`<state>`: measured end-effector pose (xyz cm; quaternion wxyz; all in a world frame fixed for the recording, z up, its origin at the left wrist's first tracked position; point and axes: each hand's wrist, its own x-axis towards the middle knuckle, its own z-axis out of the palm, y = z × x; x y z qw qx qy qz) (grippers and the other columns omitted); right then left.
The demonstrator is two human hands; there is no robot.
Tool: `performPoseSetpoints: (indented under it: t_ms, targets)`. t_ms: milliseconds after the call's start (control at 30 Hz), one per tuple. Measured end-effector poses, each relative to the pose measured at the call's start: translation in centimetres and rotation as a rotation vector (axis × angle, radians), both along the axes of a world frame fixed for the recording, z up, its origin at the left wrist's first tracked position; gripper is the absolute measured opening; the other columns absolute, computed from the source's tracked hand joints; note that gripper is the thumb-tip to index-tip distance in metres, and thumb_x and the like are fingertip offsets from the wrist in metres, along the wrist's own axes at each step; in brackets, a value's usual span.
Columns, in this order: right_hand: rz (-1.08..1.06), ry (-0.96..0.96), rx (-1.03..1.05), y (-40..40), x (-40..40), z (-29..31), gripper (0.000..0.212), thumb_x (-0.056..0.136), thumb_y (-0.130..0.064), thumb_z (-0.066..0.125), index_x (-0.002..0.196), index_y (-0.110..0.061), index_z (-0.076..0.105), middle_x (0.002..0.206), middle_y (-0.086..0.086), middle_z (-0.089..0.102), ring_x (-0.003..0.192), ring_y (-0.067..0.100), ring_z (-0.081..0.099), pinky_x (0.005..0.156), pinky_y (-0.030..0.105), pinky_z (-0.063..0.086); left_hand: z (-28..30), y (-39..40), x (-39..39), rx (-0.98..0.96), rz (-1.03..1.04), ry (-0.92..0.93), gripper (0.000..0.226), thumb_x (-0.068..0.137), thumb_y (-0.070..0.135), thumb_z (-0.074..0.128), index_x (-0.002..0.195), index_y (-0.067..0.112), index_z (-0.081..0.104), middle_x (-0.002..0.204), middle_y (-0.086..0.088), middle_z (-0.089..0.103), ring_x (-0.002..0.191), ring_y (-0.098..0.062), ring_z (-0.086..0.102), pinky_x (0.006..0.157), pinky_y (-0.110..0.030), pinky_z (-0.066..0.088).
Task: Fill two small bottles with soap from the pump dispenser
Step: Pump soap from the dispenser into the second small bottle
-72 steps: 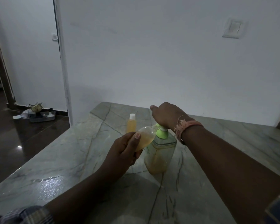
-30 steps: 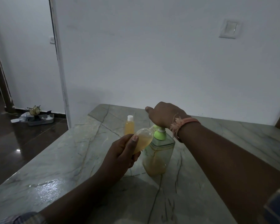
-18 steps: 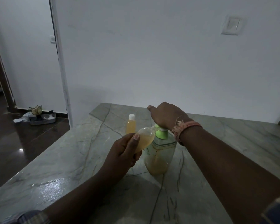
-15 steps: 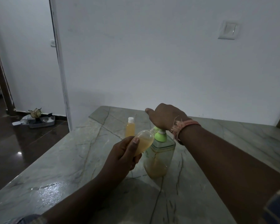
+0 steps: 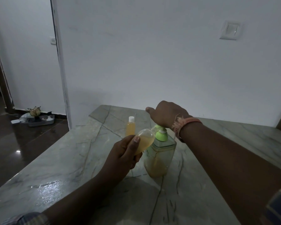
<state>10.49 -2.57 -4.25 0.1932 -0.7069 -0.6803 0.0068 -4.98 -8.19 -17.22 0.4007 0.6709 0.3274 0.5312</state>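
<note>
A clear pump dispenser (image 5: 161, 156) with a green pump head (image 5: 161, 134) stands on the marble table (image 5: 71, 159), with amber soap low in it. My right hand (image 5: 166, 113) rests on top of the pump head and presses it with the palm, thumb pointing left; its fingers are hidden behind the back of the hand. My left hand (image 5: 122, 157) grips a small clear bottle (image 5: 144, 139), tilted with its mouth up against the pump's spout and partly filled with amber soap. A second small bottle (image 5: 131, 128) with a white cap stands upright behind, holding amber soap.
The table's left edge drops to a dark glossy floor (image 5: 23, 151). A white wall (image 5: 152, 62) runs along the table's far edge. A tray of small items (image 5: 39, 118) lies on the floor by the doorway. A wet patch (image 5: 45, 187) shines at the table's near left.
Only the view sways a little. Both hands, the dispenser and the two small bottles keep their places.
</note>
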Motion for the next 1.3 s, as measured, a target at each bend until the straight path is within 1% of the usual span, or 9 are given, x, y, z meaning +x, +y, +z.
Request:
performPoseSetpoints:
  t_ms: [167,367,500,600,733,900,1067,1167,1300]
  targets:
    - [-0.001,0.115,0.006,0.3,0.2,-1.1,0.046,0.094,-0.052,0.038,0.064,-0.019,0.048,0.089,0.009,0.064,0.084,0.028,0.059,0.074,0.033,0.042,0.0,0.2,0.2,0.007,0.013,0.004,0.036,0.096,0.044,0.042,0.102,0.015,0.063,0.061,0.000,0.055,0.049,-0.009,0.048,0.047,-0.022,0.040]
    - [0.013,0.046,-0.028,-0.1,0.1,-0.4,0.041,0.095,-0.052,0.037,0.073,-0.018,0.048,0.104,0.011,0.065,0.091,0.029,0.058,0.079,0.034,0.043,0.1,-0.1,0.1,-0.014,0.014,0.015,0.039,0.093,0.050,0.042,0.103,0.018,0.063,0.064,-0.001,0.058,0.052,-0.012,0.050,0.048,-0.023,0.042]
    - [0.017,0.075,0.015,-0.1,0.0,-0.3,0.044,0.095,-0.051,0.039,0.064,-0.019,0.045,0.087,0.008,0.060,0.084,0.028,0.059,0.073,0.032,0.043,0.0,0.1,0.1,-0.002,0.012,0.011,0.036,0.095,0.047,0.042,0.103,0.018,0.063,0.064,-0.002,0.058,0.051,-0.013,0.049,0.047,-0.023,0.041]
    - [0.058,0.127,-0.006,-0.2,0.3,-0.9,0.044,0.099,-0.041,0.038,0.059,-0.021,0.041,0.086,0.009,0.057,0.091,0.031,0.059,0.074,0.031,0.042,0.0,0.2,0.1,0.000,0.003,0.011,0.037,0.095,0.046,0.042,0.103,0.016,0.062,0.064,-0.002,0.056,0.051,-0.011,0.049,0.047,-0.021,0.041]
    - [0.015,0.145,-0.032,0.2,0.4,-1.0,0.043,0.094,-0.047,0.042,0.064,-0.017,0.050,0.073,0.003,0.056,0.082,0.027,0.058,0.072,0.031,0.040,0.0,0.1,0.1,0.004,0.005,0.018,0.035,0.095,0.046,0.042,0.102,0.019,0.062,0.063,-0.001,0.056,0.051,-0.012,0.049,0.046,-0.022,0.041]
    - [0.027,0.034,0.010,0.4,0.1,-0.1,0.046,0.093,-0.054,0.041,0.067,-0.017,0.047,0.076,0.003,0.053,0.079,0.025,0.056,0.072,0.032,0.042,0.1,0.1,0.0,0.012,0.000,0.020,0.035,0.096,0.045,0.042,0.101,0.017,0.062,0.062,-0.001,0.055,0.050,-0.011,0.048,0.046,-0.023,0.040]
    - [0.020,0.225,0.030,1.3,0.7,-1.8,0.048,0.092,-0.053,0.044,0.062,-0.015,0.047,0.069,0.004,0.054,0.075,0.028,0.056,0.068,0.030,0.038,0.0,0.2,0.0,0.030,-0.020,0.002,0.034,0.099,0.041,0.042,0.100,0.015,0.063,0.061,0.000,0.054,0.050,-0.012,0.047,0.045,-0.023,0.039]
    - [0.039,0.173,-0.024,1.2,0.7,-1.5,0.044,0.092,-0.049,0.046,0.063,-0.016,0.049,0.073,0.005,0.056,0.075,0.027,0.057,0.068,0.030,0.039,0.0,0.4,0.0,0.020,-0.019,-0.011,0.036,0.099,0.041,0.042,0.100,0.013,0.063,0.059,0.001,0.054,0.049,-0.011,0.046,0.045,-0.023,0.037]
    - [0.031,0.031,0.000,0.7,0.1,-0.4,0.040,0.090,-0.047,0.047,0.063,-0.018,0.049,0.067,0.001,0.053,0.071,0.024,0.057,0.068,0.031,0.044,0.0,0.3,0.0,0.032,-0.026,-0.007,0.035,0.100,0.046,0.043,0.097,0.018,0.064,0.061,0.000,0.055,0.050,-0.011,0.047,0.045,-0.024,0.039]
